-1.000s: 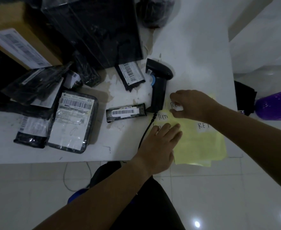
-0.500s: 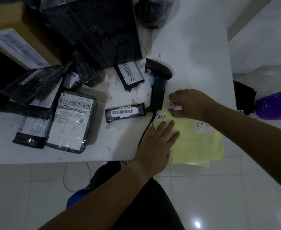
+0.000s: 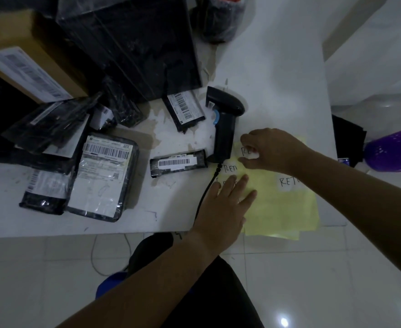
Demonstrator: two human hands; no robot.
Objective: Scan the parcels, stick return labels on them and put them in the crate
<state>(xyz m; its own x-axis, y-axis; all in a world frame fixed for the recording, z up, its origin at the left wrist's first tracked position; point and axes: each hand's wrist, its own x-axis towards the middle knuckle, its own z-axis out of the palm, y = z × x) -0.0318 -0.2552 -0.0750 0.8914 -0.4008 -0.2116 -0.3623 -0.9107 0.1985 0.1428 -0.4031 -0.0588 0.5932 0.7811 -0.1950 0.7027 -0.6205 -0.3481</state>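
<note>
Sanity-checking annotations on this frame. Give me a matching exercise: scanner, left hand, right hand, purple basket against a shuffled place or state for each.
Things:
1. scanner
2. left hand
3. right hand
4. purple basket

Places or states:
A. pinches a white label
B. off the table, at the right of view
C. lies on the table, cable attached
D. flat on the yellow sheet

Pairs: 1-C, 2-D, 3-A, 4-B

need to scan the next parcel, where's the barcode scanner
Head view: the barcode scanner lies on the white table, just left of the right hand, its handle end at the yellow label sheet.
</note>
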